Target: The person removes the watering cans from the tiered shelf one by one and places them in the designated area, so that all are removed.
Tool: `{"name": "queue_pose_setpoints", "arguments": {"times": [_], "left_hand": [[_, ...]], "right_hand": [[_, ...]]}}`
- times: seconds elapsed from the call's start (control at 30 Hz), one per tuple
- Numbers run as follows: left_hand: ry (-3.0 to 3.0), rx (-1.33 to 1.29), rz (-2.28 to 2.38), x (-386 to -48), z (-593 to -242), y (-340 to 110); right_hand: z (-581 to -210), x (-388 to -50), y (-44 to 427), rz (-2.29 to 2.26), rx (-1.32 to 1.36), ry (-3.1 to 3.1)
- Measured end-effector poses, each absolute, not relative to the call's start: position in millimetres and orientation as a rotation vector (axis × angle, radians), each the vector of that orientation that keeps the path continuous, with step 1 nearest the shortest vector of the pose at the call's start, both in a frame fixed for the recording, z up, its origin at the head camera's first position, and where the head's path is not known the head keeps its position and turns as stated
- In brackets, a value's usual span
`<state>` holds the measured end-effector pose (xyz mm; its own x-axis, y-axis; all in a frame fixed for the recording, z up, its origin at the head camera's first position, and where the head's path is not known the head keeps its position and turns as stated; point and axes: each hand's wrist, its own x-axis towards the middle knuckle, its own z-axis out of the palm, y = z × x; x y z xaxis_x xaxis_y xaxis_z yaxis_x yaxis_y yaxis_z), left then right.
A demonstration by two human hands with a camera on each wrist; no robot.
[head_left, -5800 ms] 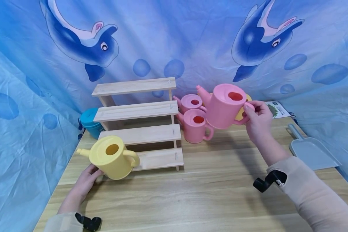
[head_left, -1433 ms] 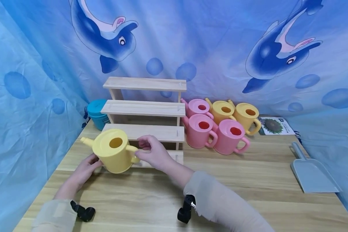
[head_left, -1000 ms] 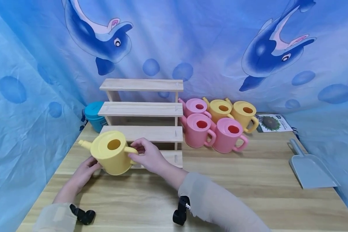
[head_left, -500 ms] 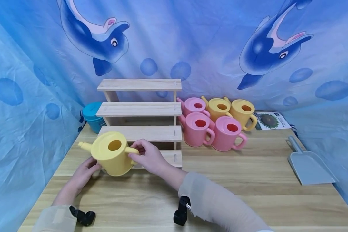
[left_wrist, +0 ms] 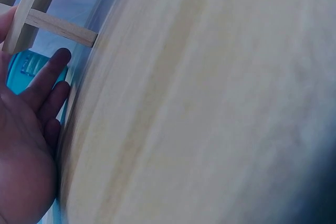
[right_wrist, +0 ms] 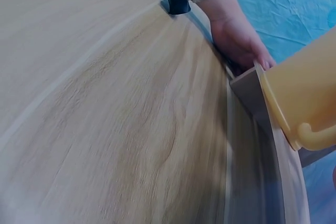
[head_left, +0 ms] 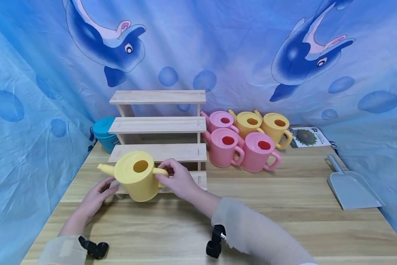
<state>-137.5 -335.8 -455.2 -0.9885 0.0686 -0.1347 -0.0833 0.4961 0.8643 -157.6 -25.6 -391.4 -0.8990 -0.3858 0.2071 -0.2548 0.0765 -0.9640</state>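
Note:
A yellow watering can [head_left: 140, 182] is upright at the bottom board of a stepped wooden shelf [head_left: 156, 125], its spout to the left. Its base meets that board in the right wrist view; whether its full weight rests there I cannot tell. My right hand [head_left: 180, 181] pinches the can's handle between thumb and fingers. At the board's left end, my left hand [head_left: 97, 195] holds the corner near its thumb, beneath the spout. In the left wrist view, the left hand's other fingers [left_wrist: 47, 80] lie fairly straight beside the board end; the index finger is mostly hidden.
Pink watering cans [head_left: 222, 149] and yellow watering cans [head_left: 273, 127] stand grouped right of the shelf. A blue lidded tub [head_left: 105, 134] is behind its left side. At the right lie a grey dustpan [head_left: 354, 189] and a printed card [head_left: 309, 137]. Blue dolphin-print cloth surrounds the table.
Earlier, my right hand held a pink watering can, which now stands with the others. That hand moved left to the yellow can's handle. The yellow can has just shifted slightly right along the board.

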Motion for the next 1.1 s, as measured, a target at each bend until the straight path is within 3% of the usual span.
{"name": "queue_pose_setpoints", "arguments": {"times": [1.1], "left_hand": [[2.599, 0.069, 1.525, -138.0, -456.7, -335.3]], "right_hand": [[-393.1, -155.2, 28.9, -2.265, -0.572, 2.066]]}}
